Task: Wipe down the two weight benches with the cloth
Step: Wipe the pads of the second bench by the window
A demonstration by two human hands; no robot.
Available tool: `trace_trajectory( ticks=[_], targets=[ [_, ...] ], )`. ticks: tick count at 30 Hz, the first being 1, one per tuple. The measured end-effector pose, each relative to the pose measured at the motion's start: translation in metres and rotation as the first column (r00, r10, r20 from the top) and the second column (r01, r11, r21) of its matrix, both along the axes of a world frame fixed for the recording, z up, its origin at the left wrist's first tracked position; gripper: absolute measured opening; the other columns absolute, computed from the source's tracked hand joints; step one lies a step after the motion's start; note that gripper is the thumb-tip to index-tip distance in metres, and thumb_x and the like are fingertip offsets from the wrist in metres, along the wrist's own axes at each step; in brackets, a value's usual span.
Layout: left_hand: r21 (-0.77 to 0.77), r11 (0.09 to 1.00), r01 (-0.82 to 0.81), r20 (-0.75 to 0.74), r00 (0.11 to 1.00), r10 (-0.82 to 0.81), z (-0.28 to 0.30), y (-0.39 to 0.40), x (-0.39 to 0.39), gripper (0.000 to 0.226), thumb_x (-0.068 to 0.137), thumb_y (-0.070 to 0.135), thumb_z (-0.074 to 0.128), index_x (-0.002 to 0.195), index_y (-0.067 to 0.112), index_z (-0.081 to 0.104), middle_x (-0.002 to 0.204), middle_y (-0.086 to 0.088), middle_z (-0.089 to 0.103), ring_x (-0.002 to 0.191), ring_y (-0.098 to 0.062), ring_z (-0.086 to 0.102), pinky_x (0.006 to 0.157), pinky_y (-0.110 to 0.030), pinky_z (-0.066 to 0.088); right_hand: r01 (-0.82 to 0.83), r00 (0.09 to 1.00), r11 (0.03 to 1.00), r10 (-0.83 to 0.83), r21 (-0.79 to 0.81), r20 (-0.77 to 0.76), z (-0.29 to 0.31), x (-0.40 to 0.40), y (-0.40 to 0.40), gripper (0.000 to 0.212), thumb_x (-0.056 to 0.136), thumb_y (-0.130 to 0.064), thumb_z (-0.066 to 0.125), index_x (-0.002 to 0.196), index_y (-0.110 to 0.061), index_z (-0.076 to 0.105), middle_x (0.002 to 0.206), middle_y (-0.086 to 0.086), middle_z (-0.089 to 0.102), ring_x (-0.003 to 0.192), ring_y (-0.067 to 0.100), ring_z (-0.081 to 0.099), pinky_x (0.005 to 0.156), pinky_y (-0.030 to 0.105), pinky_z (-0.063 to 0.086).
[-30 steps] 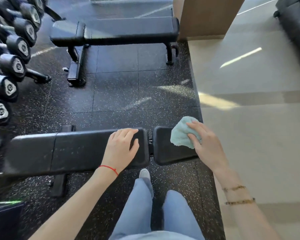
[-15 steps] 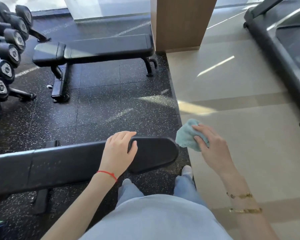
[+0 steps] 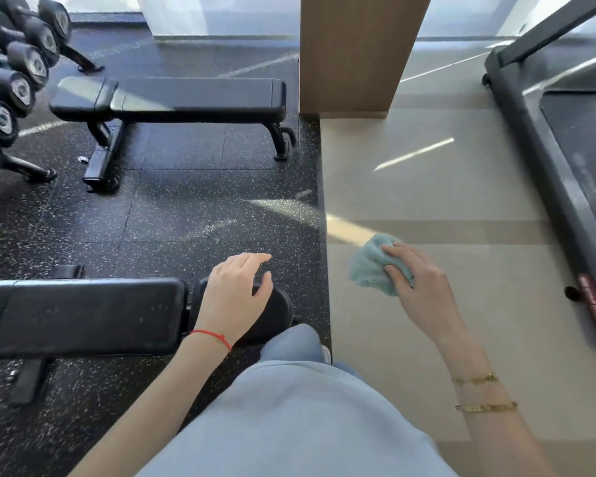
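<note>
Nearest the camera, the person's pale blue garment (image 3: pixel 289 425) fills the lower centre, with one knee in light jeans (image 3: pixel 291 342) at the right end of the near bench. The left hand (image 3: pixel 234 297), a red thread (image 3: pixel 212 337) at its wrist, sits over the small end pad of the near weight bench (image 3: pixel 83 313); its fingers are loosely extended and grip nothing, and whether the palm actually touches the pad cannot be told from this angle. The near bench lies crosswise at lower left on the black speckled rubber floor (image 3: pixel 172 215), its long pad running off the left edge. The right hand (image 3: pixel 417 287), two gold bracelets (image 3: pixel 479 392) on its forearm, holds the bunched teal cloth (image 3: pixel 369 266) with fingers and thumb curled around it; the cloth is off the bench, held in the air to the right of the pad's end, above the beige tiled floor (image 3: pixel 444 187). Further out, the second weight bench (image 3: pixel 186 99) stands parallel to the first, well apart from it across the rubber floor, with sunlight on its left portion. A rack of black dumbbells (image 3: pixel 14 87) occupies the far left, just beside that bench's head end. A wood-faced column (image 3: pixel 355 53) stands at the seam between the two floors, near the far bench's right end. A treadmill (image 3: pixel 547 139) runs along the right edge.
</note>
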State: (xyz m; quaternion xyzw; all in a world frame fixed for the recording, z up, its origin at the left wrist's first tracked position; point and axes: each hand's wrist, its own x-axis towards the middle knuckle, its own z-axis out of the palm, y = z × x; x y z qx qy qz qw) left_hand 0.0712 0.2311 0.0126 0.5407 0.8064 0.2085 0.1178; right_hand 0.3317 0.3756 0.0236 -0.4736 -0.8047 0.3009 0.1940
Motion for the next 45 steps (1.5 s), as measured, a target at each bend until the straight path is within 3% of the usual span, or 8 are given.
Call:
trace_trajectory(
  ticks=[5, 13, 17, 27, 36, 41, 45],
  targets=[
    [-0.005, 1.0, -0.021, -0.027, 0.999, 0.021, 0.002, 0.023, 0.008, 0.034, 0.088, 0.03, 0.047, 0.115, 0.019, 0.065, 0.112, 0.004, 0.067, 0.105, -0.019, 0.06, 0.096, -0.038, 0.043, -0.005, 0.998, 1.0, 0.004, -0.022, -0.06, -0.008, 0.005, 0.021, 0.03, 0.093, -0.012, 0.056, 0.122, -0.018, 0.061, 0.129, -0.002, 0.059, 0.118, 0.014, 0.053, 0.101, 0.022, 0.036],
    [-0.005, 0.999, -0.033, -0.04, 0.999, 0.033, 0.003, 0.072, 0.011, 0.034, 0.088, 0.029, 0.047, 0.115, 0.019, 0.065, 0.112, 0.004, 0.068, 0.104, -0.018, 0.06, 0.096, -0.036, 0.041, -0.01, 0.996, 0.998, 0.005, -0.055, -0.09, -0.021, 0.009, 0.062, 0.03, 0.093, -0.012, 0.056, 0.122, -0.018, 0.061, 0.128, -0.002, 0.059, 0.12, 0.013, 0.052, 0.102, 0.017, 0.033],
    [-0.001, 0.999, -0.036, -0.037, 0.999, 0.036, -0.002, 0.105, 0.003, 0.034, 0.088, 0.029, 0.047, 0.115, 0.018, 0.066, 0.111, 0.003, 0.069, 0.103, -0.018, 0.061, 0.096, -0.039, 0.044, -0.02, 0.995, 0.998, 0.014, -0.057, -0.097, -0.024, -0.002, 0.095, 0.029, 0.093, -0.012, 0.057, 0.12, -0.017, 0.063, 0.126, -0.001, 0.06, 0.12, 0.014, 0.053, 0.105, 0.024, 0.037],
    [-0.004, 0.995, -0.104, -0.068, 0.992, 0.103, -0.015, 0.211, -0.076, 0.039, 0.089, 0.034, 0.04, 0.114, 0.019, 0.065, 0.111, 0.005, 0.069, 0.103, -0.017, 0.061, 0.096, -0.036, 0.044, -0.085, 0.994, 0.992, 0.079, -0.093, -0.071, -0.041, -0.085, 0.226, 0.028, 0.093, -0.012, 0.057, 0.12, -0.017, 0.063, 0.125, -0.001, 0.061, 0.117, 0.016, 0.054, 0.104, 0.029, 0.04],
    [0.026, 0.97, -0.243, -0.073, 0.967, 0.244, 0.0, 0.302, -0.18, 0.034, 0.089, 0.03, 0.046, 0.115, 0.02, 0.066, 0.112, 0.006, 0.068, 0.103, -0.015, 0.061, 0.095, -0.034, 0.043, -0.283, 0.957, 0.959, 0.28, -0.029, -0.072, -0.019, -0.231, 0.346, 0.027, 0.093, -0.013, 0.057, 0.119, -0.016, 0.063, 0.124, -0.004, 0.061, 0.115, 0.008, 0.052, 0.098, 0.005, 0.029],
    [0.023, 0.954, -0.297, -0.063, 0.952, 0.298, 0.001, 0.341, -0.231, 0.035, 0.09, 0.03, 0.045, 0.117, 0.02, 0.065, 0.115, 0.006, 0.066, 0.105, -0.014, 0.06, 0.098, -0.035, 0.043, -0.352, 0.932, 0.936, 0.349, -0.018, -0.092, -0.022, -0.29, 0.39, 0.029, 0.094, -0.014, 0.056, 0.122, -0.015, 0.063, 0.129, -0.002, 0.058, 0.123, 0.01, 0.05, 0.105, 0.014, 0.03],
    [0.022, 0.941, -0.338, -0.049, 0.94, 0.338, -0.007, 0.381, -0.272, 0.028, 0.093, 0.023, 0.053, 0.118, 0.02, 0.064, 0.116, 0.006, 0.066, 0.106, -0.015, 0.059, 0.099, -0.035, 0.041, -0.365, 0.927, 0.931, 0.363, -0.01, -0.096, -0.031, -0.333, 0.43, 0.029, 0.093, -0.01, 0.058, 0.12, -0.015, 0.064, 0.126, -0.006, 0.057, 0.12, 0.008, 0.049, 0.104, 0.006, 0.026]
  ],
)
